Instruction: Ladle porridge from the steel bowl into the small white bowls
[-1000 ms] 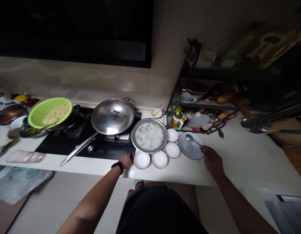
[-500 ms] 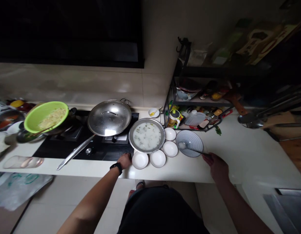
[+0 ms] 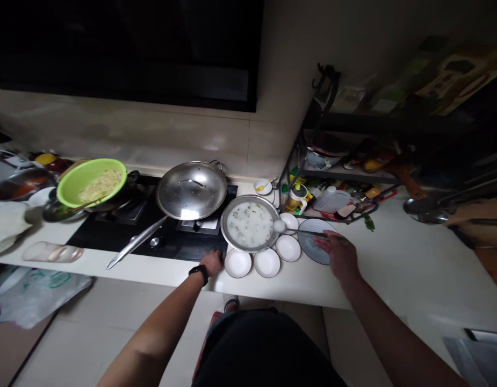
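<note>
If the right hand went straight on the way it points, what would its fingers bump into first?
Probably the patterned grey bowl, which the right hand partly overlaps in view. The hand's height is unclear, so it might pass over the rim.

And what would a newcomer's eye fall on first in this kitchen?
Most likely the bright green bowl at the left. Next come the shiny pan lid over the stove and, right of it, the metal bowl of white liquid. The right hand holds a spoon whose head is near that bowl's right rim.
</note>
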The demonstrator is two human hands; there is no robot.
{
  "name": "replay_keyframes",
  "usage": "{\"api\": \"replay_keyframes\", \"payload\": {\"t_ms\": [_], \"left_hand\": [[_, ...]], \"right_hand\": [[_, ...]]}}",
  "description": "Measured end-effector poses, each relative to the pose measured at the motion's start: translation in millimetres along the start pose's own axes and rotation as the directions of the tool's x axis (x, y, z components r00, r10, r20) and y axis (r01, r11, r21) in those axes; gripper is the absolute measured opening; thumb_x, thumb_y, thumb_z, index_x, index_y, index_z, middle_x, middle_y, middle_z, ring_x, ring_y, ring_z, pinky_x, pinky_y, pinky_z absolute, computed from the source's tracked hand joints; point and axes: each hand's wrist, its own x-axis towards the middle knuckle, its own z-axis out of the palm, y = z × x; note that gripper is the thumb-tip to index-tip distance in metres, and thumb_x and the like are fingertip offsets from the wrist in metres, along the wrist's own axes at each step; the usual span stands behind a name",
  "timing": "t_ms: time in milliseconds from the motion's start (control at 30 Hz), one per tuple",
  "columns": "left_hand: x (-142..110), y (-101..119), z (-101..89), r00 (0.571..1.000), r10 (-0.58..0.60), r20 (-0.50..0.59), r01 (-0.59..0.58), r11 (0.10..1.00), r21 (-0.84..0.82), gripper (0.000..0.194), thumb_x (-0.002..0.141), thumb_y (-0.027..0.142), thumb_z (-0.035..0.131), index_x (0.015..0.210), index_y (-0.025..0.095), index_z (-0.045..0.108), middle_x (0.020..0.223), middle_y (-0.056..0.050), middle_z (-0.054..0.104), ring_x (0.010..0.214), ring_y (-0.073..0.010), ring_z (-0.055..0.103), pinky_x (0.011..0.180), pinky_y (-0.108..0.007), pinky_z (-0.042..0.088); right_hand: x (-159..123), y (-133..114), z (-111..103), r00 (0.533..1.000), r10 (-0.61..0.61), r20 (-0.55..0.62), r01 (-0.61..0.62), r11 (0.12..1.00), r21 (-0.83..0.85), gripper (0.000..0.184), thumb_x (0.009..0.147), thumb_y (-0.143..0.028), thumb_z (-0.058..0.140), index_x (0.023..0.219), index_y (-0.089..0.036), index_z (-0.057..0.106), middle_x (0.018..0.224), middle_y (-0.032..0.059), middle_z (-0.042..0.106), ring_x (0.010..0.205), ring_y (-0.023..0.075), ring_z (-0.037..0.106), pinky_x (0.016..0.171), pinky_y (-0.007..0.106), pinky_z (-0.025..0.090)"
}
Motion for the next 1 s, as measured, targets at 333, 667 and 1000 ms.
{"api": "replay_keyframes", "payload": {"t_ms": [333,667,1000], "left_hand": [[1.9,-3.0,5.4,1.0,-0.001,-0.01,0.001,1.0,0.0,0.031,0.095,0.038,0.061,0.111,0.015,0.074,0.121,-0.019,0.077,0.114,-0.0313,0.073,0.097,-0.035,0.053],[1.1,-3.6,2.3,1.0,0.0,-0.005,0.001,1.0,0.016,0.029,0.096,0.034,0.059,0.111,0.015,0.075,0.12,-0.019,0.077,0.112,-0.0295,0.074,0.096,-0.035,0.053],[11.6,-12.3,10.6,1.0,0.021,0.012,-0.021,1.0,0.009,0.028,0.097,0.037,0.06,0.107,0.015,0.075,0.116,-0.019,0.078,0.11,-0.0299,0.075,0.092,-0.034,0.053]], "right_hand": [[-52.5,40.4,74.8,0.269,-0.286,0.92,0.942,0.278,-0.189,0.034,0.104,-0.019,0.052,0.129,-0.023,0.076,0.13,0.0143,0.078,0.119,0.0265,0.076,0.102,0.042,0.063],[-15.9,3.7,-20.7,0.408,-0.455,0.792,0.897,0.039,-0.44,0.039,0.107,-0.019,0.043,0.129,-0.022,0.074,0.13,0.0115,0.078,0.118,0.0254,0.076,0.104,0.041,0.062],[9.3,37.0,-139.7,0.915,-0.324,0.239,0.396,0.62,-0.677,0.041,0.094,-0.056,0.06,0.105,-0.021,0.077,0.102,0.0133,0.084,0.092,0.0325,0.082,0.09,0.051,0.066]]}}
